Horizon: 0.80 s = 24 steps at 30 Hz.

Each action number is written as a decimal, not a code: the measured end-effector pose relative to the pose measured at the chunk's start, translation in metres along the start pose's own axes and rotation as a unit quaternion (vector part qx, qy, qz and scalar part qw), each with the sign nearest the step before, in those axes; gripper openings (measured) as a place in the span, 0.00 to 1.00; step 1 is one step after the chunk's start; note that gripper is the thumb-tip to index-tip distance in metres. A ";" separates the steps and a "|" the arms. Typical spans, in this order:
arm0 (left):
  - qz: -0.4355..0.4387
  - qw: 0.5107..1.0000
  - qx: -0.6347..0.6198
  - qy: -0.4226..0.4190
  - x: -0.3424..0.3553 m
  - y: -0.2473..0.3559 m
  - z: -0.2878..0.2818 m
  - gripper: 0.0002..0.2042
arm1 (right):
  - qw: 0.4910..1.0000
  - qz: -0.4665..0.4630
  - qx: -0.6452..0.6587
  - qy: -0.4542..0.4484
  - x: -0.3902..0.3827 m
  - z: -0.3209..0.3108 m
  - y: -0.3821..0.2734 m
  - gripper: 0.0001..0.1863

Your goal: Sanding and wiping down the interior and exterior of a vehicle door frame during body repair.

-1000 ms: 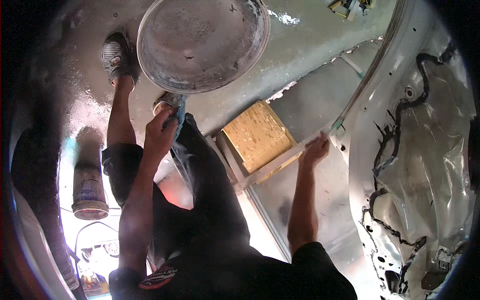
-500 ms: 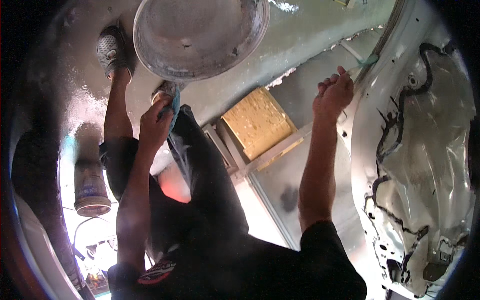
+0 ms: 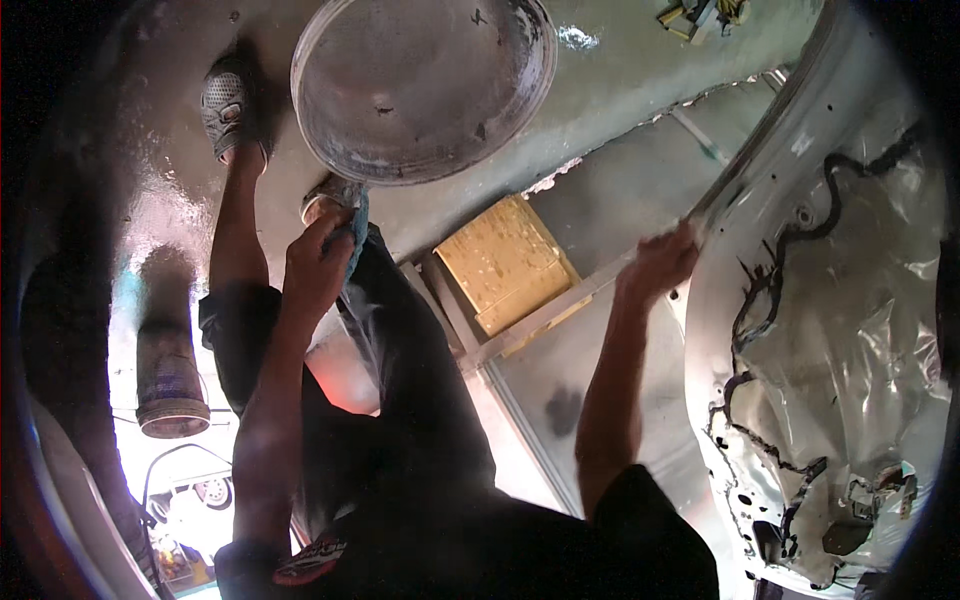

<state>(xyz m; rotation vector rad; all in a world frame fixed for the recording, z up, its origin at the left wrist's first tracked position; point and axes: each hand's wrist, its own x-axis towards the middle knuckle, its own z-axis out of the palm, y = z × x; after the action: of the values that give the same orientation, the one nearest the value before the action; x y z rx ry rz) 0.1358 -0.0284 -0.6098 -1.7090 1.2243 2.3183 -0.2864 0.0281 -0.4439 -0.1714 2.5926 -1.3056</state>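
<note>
My left hand [image 3: 316,262] grips a blue cloth [image 3: 355,240], just below a large round, scuffed grey pan [image 3: 415,80]. My right hand [image 3: 658,262] is closed at the long edge strip of a pale metal vehicle door [image 3: 725,300] on the right; what its blurred fingers hold cannot be made out. The door's inner side carries clear crinkled plastic sheeting [image 3: 850,330], outlined with black sealant. My legs are below, a grey clog [image 3: 225,105] on one foot.
A yellow box [image 3: 505,265] sits by pale frame bars in the middle. A grimy bucket [image 3: 168,380] stands at the left near a bright patch with cables. Small yellow and dark items [image 3: 700,18] lie at the top right, on the grey floor [image 3: 610,60].
My right hand moved up along the door edge with a teal-tipped item, then came partway back down and closed more. My left hand keeps the cloth, shifting only slightly.
</note>
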 end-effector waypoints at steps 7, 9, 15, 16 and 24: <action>0.007 1.000 -0.013 0.011 0.000 0.013 0.001 0.16 | 0.999 -0.029 0.013 -0.020 -0.016 0.093 -0.050 0.12; -0.032 0.998 -0.048 0.009 0.000 0.015 -0.001 0.15 | 0.997 -0.033 -0.064 -0.004 -0.022 0.041 -0.016 0.13; -0.028 0.978 -0.205 0.018 -0.004 0.071 0.032 0.14 | 0.978 0.185 -0.058 0.074 -0.087 -0.043 0.008 0.15; 0.015 0.980 -0.197 0.019 -0.003 0.106 0.052 0.14 | 0.978 0.191 -0.066 0.048 -0.090 -0.046 0.004 0.15; 0.321 0.892 -0.317 0.011 -0.005 0.292 0.274 0.20 | 0.978 0.018 -0.163 -0.129 -0.132 -0.108 0.032 0.19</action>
<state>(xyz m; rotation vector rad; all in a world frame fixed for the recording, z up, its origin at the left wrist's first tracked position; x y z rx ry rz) -0.2102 -0.0682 -0.4120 -1.6252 1.2672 3.4128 -0.1865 0.1582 -0.3875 -0.3238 2.5489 -0.7761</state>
